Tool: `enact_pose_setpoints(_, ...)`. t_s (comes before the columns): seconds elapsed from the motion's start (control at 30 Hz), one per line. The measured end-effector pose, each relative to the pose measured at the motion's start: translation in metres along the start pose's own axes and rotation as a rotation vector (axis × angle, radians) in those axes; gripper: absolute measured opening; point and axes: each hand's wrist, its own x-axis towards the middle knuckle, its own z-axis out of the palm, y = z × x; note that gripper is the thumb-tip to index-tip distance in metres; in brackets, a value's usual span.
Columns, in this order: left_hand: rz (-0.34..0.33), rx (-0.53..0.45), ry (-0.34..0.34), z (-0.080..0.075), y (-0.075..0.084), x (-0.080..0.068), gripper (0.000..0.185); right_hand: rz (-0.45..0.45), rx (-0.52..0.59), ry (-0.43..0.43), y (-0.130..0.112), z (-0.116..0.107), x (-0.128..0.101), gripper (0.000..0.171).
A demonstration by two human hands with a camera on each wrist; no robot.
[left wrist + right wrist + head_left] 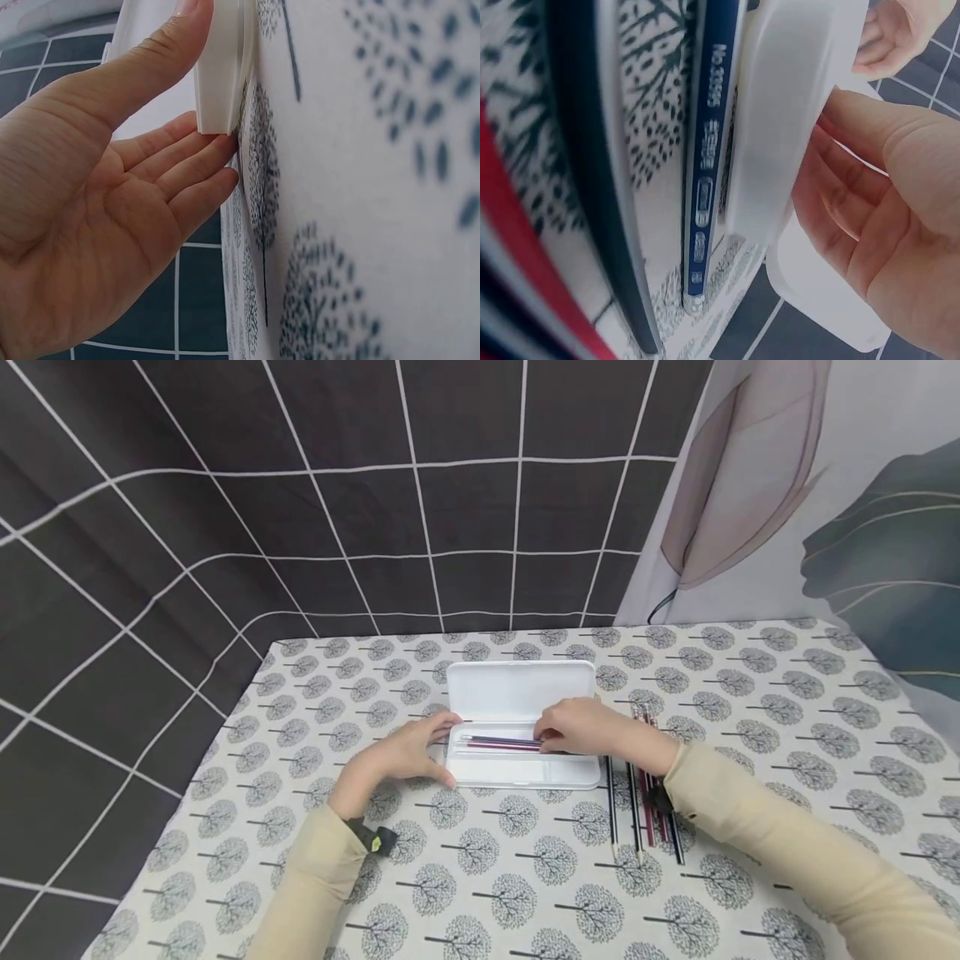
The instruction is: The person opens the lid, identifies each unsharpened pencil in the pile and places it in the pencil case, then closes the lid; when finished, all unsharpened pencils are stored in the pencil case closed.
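Note:
A white pencil case lies unfolded on the table, its lid tipped back. Several dark and red pencils lie lengthwise in its back compartment. My left hand spans the case's left end, thumb at the front corner and fingers at the back; in the left wrist view the extended fingers touch the case end. My right hand reaches into the case, its bent fingers pinching at the right end of the pencils. The case wall hides those fingertips in the right wrist view.
More pencils, dark and red, lie loose beside the case's right end, partly under my right wrist. A white tree-print cloth covers the table. Behind it hangs a dark gridded curtain, with a leaf-patterned one at the right.

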Motion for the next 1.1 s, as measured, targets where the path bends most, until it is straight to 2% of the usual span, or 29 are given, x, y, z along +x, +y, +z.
enact_pose_setpoints(0.27, 0.007, 0.001, -0.014, -0.003, 0.001, 0.0, 0.094, 0.026, 0.051, -0.044, 0.005, -0.003, -0.011, 0.023)
enact_pose_setpoints(0.43, -0.003, -0.005, -0.007, -0.005, 0.002, 0.002, 0.095, 0.093, 0.102, -0.067, 0.006, -0.015, -0.027, 0.033)
enact_pose_setpoints(0.63, -0.013, -0.032, -0.028, -0.004, 0.004, 0.0, 0.094, 0.091, 0.161, 0.052, 0.014, -0.024, -0.058, 0.032)
enact_pose_setpoints(0.83, 0.005, -0.049, -0.018, -0.004, 0.004, 0.0, 0.094, 0.084, 0.121, 0.161, 0.022, -0.024, -0.087, 0.028)
enact_pose_setpoints(0.93, 0.007, -0.06, -0.021, -0.003, 0.003, 0.0, 0.093, 0.152, 0.13, 0.185, 0.023, -0.021, -0.1, 0.028)
enact_pose_setpoints(1.1, 0.016, -0.055, -0.025, -0.004, 0.003, 0.0, 0.092, 0.322, 0.256, 0.196, 0.026, -0.016, -0.115, 0.022)
